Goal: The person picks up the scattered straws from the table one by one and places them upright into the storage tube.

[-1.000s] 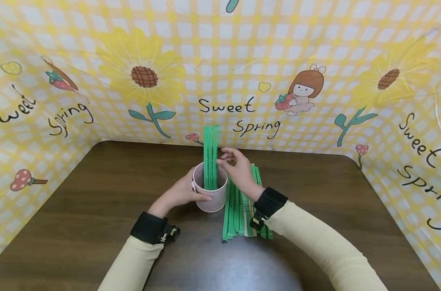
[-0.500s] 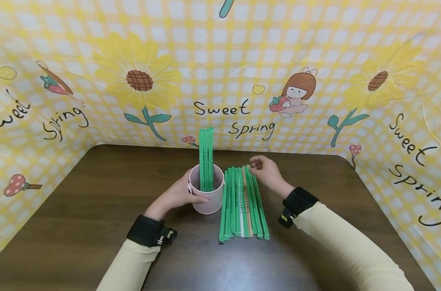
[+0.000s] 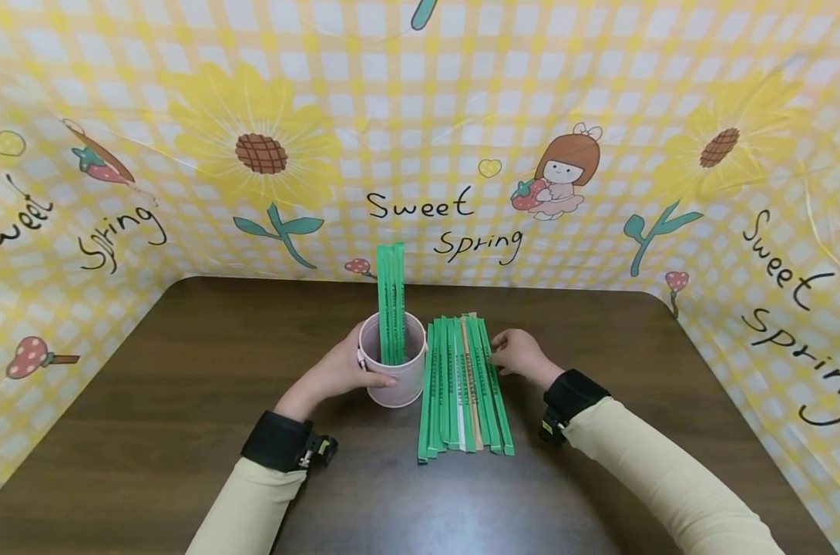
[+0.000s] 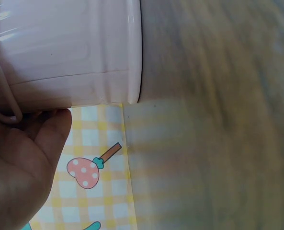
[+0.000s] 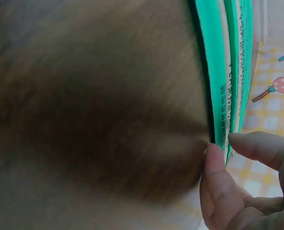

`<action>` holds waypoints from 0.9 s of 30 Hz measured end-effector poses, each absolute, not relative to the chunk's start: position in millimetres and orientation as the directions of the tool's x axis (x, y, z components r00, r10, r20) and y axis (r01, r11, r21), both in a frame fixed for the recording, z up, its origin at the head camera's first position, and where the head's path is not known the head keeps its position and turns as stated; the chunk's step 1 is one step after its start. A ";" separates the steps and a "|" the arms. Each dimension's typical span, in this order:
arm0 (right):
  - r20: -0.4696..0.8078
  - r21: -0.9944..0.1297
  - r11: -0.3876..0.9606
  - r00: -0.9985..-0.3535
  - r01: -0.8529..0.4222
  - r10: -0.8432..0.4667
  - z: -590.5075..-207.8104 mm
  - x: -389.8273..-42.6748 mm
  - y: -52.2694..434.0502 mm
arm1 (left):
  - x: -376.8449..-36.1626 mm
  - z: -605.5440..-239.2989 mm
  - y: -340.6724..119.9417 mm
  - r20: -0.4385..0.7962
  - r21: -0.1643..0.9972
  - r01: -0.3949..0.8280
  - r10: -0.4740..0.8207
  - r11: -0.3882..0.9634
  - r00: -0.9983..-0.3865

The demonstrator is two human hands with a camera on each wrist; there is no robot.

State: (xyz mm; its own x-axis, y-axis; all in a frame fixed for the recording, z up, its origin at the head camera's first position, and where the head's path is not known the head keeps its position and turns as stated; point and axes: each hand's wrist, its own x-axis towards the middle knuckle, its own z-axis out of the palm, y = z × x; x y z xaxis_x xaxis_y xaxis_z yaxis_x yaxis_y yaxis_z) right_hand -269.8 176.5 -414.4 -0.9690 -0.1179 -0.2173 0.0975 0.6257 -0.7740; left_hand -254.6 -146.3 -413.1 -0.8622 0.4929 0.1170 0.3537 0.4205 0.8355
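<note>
Bright, even light; head view sharp, wrist views soft.
Glare patch on table (image 3: 420, 493) at bottom centre; wide-angle bend at head-view edges. Left wrist right half smeared, right wrist left half dark blur.

The right hand (image 3: 519, 356) is coming away from the pink cup (image 3: 395, 375), dropping to the table and touching the outer edge of the green packets (image 3: 465, 385).
</note>
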 end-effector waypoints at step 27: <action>-0.249 -0.763 0.634 -0.963 0.128 -0.104 -413.9 -272.4 173.2 | -253.6 -412.8 -146.1 0.108 0.842 0.342 0.491 0.417 -0.864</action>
